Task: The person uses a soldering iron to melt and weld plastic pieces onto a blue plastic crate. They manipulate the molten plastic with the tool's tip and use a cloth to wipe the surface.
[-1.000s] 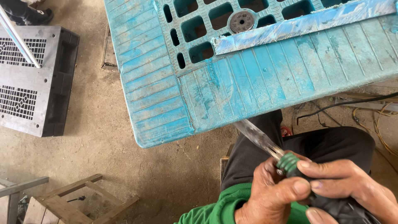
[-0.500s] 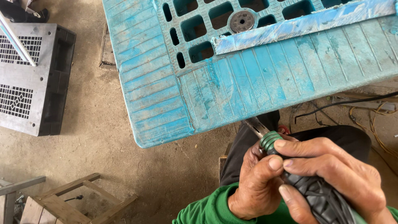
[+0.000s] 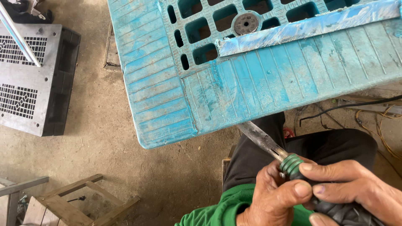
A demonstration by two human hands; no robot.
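Note:
Both my hands hold a tool with a long flat grey metal blade [image 3: 260,139] and a ribbed green collar [image 3: 291,163] above a black wrapped handle [image 3: 339,211]. My left hand [image 3: 274,200] grips it from below, thumb beside the collar. Gripping the handle from the right, my right hand [image 3: 356,190] has its fingertips at the collar. The blade points up-left, its tip at the near edge of a worn blue plastic slatted panel [image 3: 167,92]. A pale strip [image 3: 305,27] lies across the panel, with a round grey disc [image 3: 246,23] in its grid part.
A grey metal box with patterned vents [image 3: 29,79] lies at the left on the concrete floor, a metal rod [image 3: 19,35] across it. A wooden frame [image 3: 79,201] sits at bottom left. Black and yellow wires [image 3: 368,113] trail at right beyond my dark-trousered knee.
My hands and the tool shifted a little down and right, then steadied; more of the blade shows below the panel edge than half a second ago.

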